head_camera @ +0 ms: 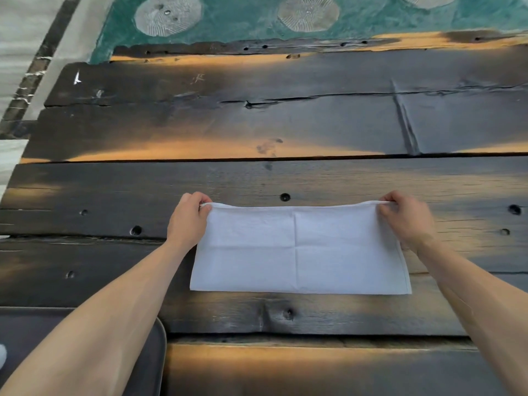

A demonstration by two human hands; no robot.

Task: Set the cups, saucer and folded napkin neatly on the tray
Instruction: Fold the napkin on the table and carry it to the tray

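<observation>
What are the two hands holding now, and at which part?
Both hold the white napkin: the left hand pinches its far left corner, the right hand its far right corner. The near edge lies on the table.

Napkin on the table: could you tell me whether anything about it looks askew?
Nothing stands out. The white napkin lies fairly square on the wooden table, with the left hand and right hand pinching its far corners.

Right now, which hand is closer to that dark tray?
Left. The left hand pinches the napkin corner above the tray; the right hand holds the opposite corner.
</observation>
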